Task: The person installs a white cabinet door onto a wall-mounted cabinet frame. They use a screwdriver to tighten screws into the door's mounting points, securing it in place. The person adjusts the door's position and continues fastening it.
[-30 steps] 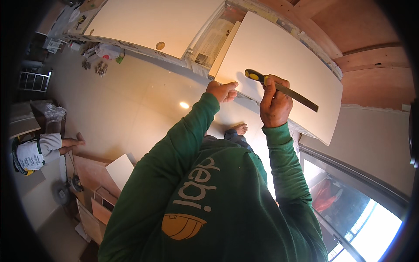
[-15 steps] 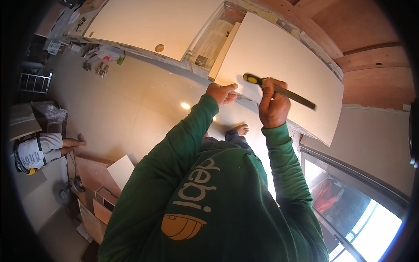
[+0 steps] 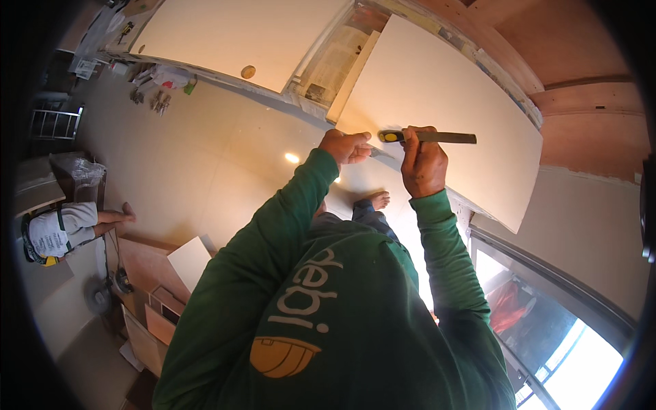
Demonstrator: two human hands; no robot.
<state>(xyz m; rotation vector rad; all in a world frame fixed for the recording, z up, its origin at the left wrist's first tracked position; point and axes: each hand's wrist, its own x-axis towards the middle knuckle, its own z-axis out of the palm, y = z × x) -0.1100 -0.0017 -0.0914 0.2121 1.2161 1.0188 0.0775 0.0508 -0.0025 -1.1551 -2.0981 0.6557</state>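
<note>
the right hand point(image 3: 425, 160) grasps a long, flat, dark metal file with a black-and-yellow handle point(image 3: 451, 137), which lies level over the near part of a large, flat white board point(image 3: 458, 89). the left hand point(image 3: 345, 145) is curled, thumb forward, at the board's near edge; i cannot tell whether it grips anything.

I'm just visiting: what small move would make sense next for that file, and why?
Probably bringing the flat blade of the file to the near edge of the white panel. The right hand already grips the file over the panel, and the left hand is beside that edge, seemingly well placed to steady it.
</note>
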